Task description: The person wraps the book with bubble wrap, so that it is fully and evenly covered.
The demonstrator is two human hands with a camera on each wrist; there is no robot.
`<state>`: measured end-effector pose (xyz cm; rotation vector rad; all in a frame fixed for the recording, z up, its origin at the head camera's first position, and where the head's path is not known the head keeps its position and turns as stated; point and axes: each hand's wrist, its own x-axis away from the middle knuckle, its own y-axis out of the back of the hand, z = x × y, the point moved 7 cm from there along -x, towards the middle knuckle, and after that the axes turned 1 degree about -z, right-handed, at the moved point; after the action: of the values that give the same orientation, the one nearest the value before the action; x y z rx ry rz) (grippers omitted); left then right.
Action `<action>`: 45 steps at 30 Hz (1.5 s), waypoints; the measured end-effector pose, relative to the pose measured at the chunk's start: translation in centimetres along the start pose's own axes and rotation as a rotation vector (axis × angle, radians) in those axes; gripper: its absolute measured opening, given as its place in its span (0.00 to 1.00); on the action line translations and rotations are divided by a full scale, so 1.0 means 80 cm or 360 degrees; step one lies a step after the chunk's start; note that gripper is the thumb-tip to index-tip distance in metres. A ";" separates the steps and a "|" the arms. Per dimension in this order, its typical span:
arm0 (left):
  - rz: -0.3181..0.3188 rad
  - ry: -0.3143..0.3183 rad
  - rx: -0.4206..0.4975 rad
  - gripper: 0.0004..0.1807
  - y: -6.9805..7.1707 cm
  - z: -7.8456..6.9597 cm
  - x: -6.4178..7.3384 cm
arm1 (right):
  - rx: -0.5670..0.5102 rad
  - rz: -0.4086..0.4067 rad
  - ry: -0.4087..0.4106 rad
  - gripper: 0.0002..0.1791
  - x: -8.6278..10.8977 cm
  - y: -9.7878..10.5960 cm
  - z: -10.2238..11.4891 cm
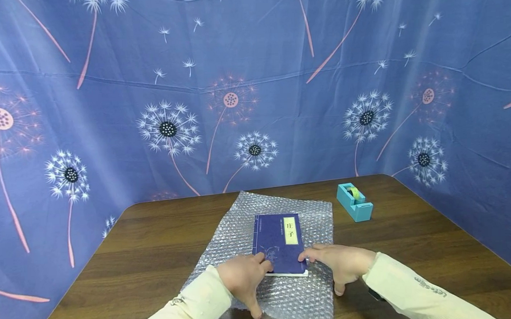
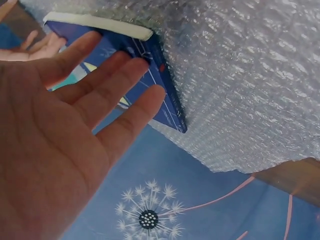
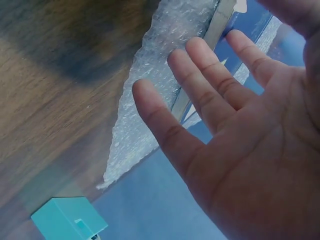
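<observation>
A dark blue thread-bound-style book [image 1: 276, 234] with a pale yellow title label lies flat on a sheet of bubble wrap [image 1: 218, 247]. My left hand [image 1: 245, 276] is over the book's near left corner, fingertips at the cover. In the left wrist view its fingers spread loosely in front of the book [image 2: 170, 95]. At the near right corner, my right hand [image 1: 343, 260] has its index fingertip at the book's edge. The right wrist view shows that hand's fingers extended beside the page edge [image 3: 217, 25]. Neither hand grips anything.
A turquoise tape dispenser [image 1: 356, 205] with a yellowish roll stands on the wooden table [image 1: 157, 259], right of the bubble wrap. Behind the table hangs a blue curtain [image 1: 297, 143] printed with dandelions.
</observation>
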<state>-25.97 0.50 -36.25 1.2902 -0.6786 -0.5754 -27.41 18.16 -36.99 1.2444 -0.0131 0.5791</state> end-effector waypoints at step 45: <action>-0.0181 0.0364 0.0502 0.44 0.002 0.022 -0.032 | -0.0368 -0.0407 0.0249 0.11 -0.034 0.019 -0.012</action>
<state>-29.01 1.18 -36.16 1.6693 -0.5211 -0.4133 -30.65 18.18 -36.79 0.9556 0.2025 0.4371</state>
